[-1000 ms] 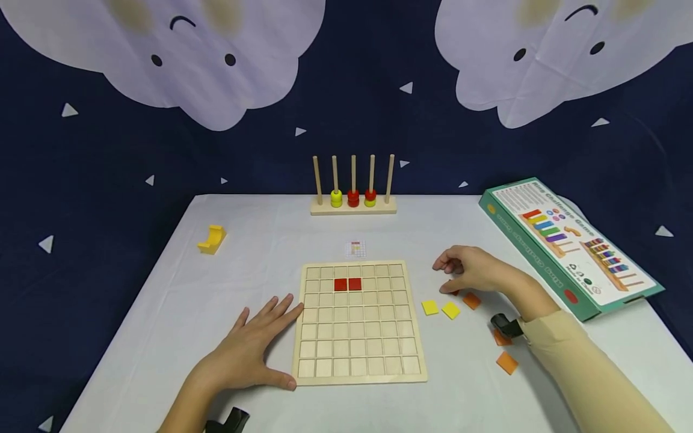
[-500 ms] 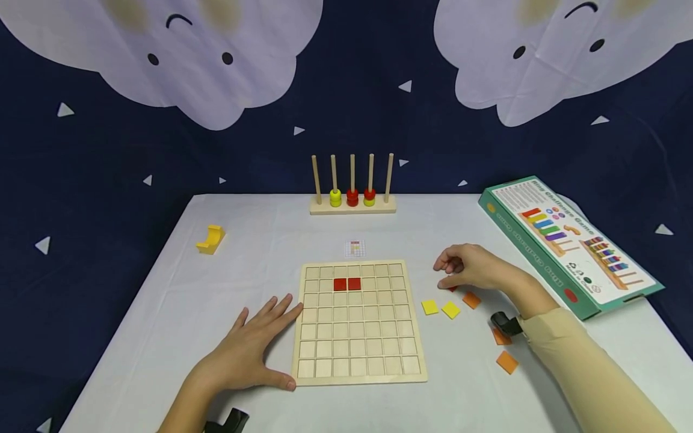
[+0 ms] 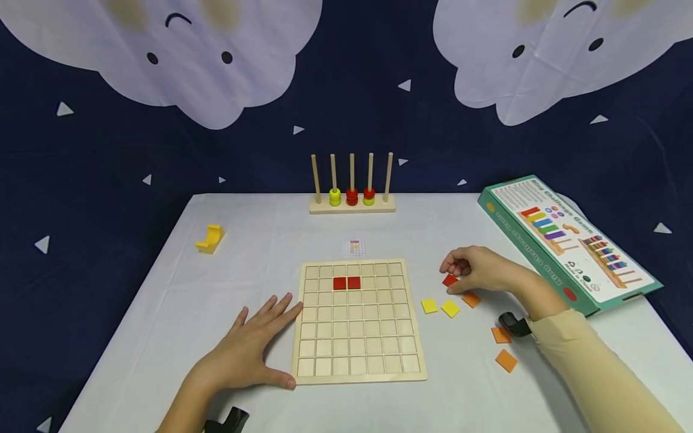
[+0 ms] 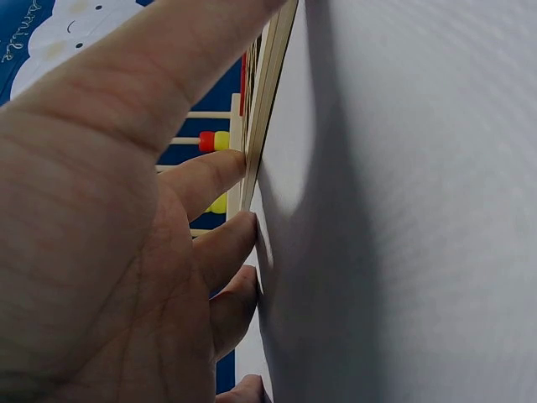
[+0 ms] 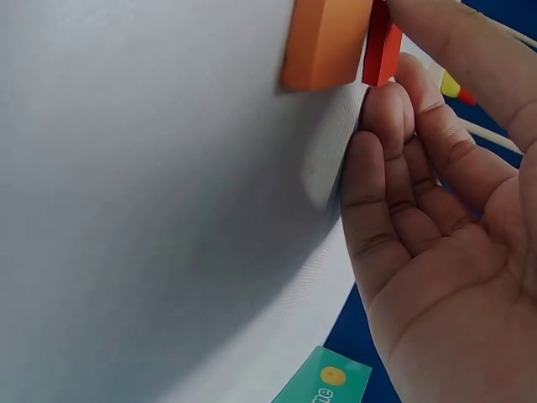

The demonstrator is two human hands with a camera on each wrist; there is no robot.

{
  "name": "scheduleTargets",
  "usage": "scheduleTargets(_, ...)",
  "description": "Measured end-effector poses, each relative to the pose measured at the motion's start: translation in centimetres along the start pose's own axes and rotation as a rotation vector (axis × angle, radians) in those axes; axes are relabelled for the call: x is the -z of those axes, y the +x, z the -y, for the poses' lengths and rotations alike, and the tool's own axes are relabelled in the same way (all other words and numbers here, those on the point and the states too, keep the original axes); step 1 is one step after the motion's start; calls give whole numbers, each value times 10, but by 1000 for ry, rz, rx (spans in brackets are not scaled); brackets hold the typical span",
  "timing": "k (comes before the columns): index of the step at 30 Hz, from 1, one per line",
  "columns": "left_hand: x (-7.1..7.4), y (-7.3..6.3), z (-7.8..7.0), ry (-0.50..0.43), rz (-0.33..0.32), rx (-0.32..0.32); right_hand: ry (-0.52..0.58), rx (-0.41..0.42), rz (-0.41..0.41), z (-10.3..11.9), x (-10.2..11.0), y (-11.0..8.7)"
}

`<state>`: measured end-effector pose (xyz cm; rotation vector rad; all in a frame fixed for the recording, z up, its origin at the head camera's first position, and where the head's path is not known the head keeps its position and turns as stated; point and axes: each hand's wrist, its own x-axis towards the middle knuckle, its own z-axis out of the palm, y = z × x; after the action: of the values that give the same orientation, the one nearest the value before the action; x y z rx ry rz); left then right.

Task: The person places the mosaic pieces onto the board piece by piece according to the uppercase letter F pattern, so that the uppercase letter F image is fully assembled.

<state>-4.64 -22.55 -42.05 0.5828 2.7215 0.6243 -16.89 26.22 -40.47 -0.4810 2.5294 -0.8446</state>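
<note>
My right hand (image 3: pixel 482 269) is bent over a red square tile (image 3: pixel 450 280), which sits between the thumb and the curled fingers at table level. Close up in the right wrist view, the thumb and a fingertip touch that tile (image 5: pixel 383 49), with an orange tile (image 5: pixel 325 46) beside it. My left hand (image 3: pixel 246 349) rests on the table with fingers spread; its index finger and thumb touch the left edge of a wooden grid board (image 3: pixel 365 379). Two red tiles (image 3: pixel 346 283) lie side by side in the board's second row.
Two yellow tiles (image 3: pixel 440 307) and several orange tiles (image 3: pixel 506 360) lie right of the board. A small pattern card (image 3: pixel 355 247) is behind it, then a peg stand (image 3: pixel 352 207) with rings. A yellow curved block (image 3: pixel 211 239) sits far left, a green game box (image 3: pixel 568 252) right.
My right hand has shifted slightly right and towards me, and the red tile now shows between its thumb and fingers. The left hand stays where it was.
</note>
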Motion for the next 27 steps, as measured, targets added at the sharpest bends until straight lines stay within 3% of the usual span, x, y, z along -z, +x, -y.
scheduleTargets(16, -3, -1, 3, -2, 13, 18, -27, 55, -1, 4, 0, 6)
scheduleTargets(27, -3, 0, 4, -27, 5, 3, -53, 48, -56, -2, 4, -6)
